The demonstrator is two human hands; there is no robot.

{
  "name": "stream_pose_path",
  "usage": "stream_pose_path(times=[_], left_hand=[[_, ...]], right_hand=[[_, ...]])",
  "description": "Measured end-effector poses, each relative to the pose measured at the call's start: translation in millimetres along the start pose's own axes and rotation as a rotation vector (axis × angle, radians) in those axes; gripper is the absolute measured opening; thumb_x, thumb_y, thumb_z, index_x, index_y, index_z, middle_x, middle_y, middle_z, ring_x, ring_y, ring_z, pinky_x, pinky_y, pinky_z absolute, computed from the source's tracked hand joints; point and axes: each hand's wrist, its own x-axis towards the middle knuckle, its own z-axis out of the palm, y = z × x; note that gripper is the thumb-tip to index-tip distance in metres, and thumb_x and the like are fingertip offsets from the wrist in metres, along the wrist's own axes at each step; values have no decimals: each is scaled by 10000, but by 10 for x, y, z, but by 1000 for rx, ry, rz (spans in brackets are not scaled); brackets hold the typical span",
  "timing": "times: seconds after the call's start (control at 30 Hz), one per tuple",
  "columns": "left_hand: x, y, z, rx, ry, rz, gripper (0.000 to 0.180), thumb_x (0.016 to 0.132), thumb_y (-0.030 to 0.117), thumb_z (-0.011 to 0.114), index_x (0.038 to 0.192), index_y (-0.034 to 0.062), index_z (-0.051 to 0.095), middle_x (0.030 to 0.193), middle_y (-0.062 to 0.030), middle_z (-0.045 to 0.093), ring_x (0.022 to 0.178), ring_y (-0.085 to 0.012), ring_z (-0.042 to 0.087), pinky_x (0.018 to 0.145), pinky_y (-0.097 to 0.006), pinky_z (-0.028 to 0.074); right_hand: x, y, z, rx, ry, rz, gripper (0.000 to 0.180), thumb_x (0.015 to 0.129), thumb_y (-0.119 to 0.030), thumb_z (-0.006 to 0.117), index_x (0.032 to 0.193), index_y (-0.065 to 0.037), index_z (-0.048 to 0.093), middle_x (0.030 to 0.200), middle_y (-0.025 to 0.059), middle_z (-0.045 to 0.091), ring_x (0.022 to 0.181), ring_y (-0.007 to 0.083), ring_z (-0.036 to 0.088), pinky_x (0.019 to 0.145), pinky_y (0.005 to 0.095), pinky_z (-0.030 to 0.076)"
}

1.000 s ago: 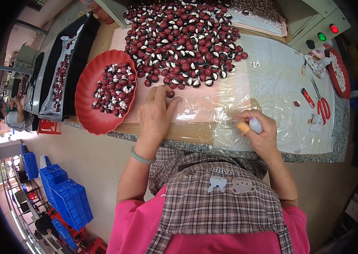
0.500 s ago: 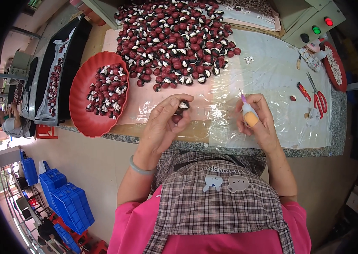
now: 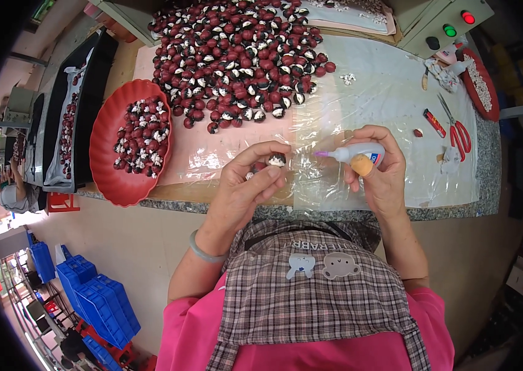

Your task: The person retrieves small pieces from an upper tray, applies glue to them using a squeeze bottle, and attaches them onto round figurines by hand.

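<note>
Between thumb and forefinger of my left hand (image 3: 250,180) is a small round piece (image 3: 278,160), black with a white part. More small dark red and white pieces sit in that hand's fingers, partly hidden. My right hand (image 3: 385,176) is closed round a white squeeze bottle (image 3: 360,150) lying nearly level, with its purple needle tip (image 3: 321,153) pointing left. The tip is apart from the piece. An orange finger cover (image 3: 362,164) is on my right thumb. Beyond my hands lies a big heap of dark red, black and white round pieces (image 3: 236,68).
At left stand a red scalloped bowl (image 3: 102,154) of red and white pieces and a black tray (image 3: 97,74). Red-handled scissors (image 3: 459,133), a red tube (image 3: 434,122) and a red dish (image 3: 490,111) of white bits lie right. Behind is a panel with lit buttons (image 3: 450,31).
The bottle has turned from tip-up to nearly level, its tip now toward my left hand. My left fingers have shifted the piece out to the fingertips. The view has moved slightly.
</note>
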Motion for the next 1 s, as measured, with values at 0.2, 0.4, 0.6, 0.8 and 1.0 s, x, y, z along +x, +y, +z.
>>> stream_pose_path(times=[0.2,0.4,0.6,0.8,1.0], left_hand=[[28,-60,-5,-152,-86,-34,236,953,143,506,1166,47,531,837,-84,621,578,-50,383,504,-161,294],[48,-94,0,-221,-140,-37,235,973,159,478,1174,48,527,893,-116,643,582,-51,378,503,-161,289],[43,-128,47,-218,-129,-91,271,977,191,504,1192,33,553,903,-75,631,616,-50,387,517,-160,292],[22,-185,45,-250,-104,-119,266,942,162,577,1159,11,602,900,-5,576,688,-39,427,543,-155,309],[27,-189,41,-268,-106,-123,256,921,123,605,1153,15,611,902,2,568,716,-30,449,559,-151,325]], right_hand=[[-30,-66,58,-131,96,19,396,817,-58,707,1149,6,500,952,134,646,581,102,582,445,187,421],[-90,-185,114,-247,70,-20,429,842,-84,702,1213,8,509,977,104,637,642,93,604,489,165,446],[-153,-201,157,-357,11,-163,396,871,-81,659,1223,18,507,972,131,652,696,106,614,555,192,480],[-199,-209,173,-498,8,-265,406,867,-79,657,1219,57,507,997,163,656,839,177,666,708,265,540],[-212,-225,160,-644,38,-348,395,854,-94,673,1187,69,537,1026,181,651,858,224,684,741,299,545]])
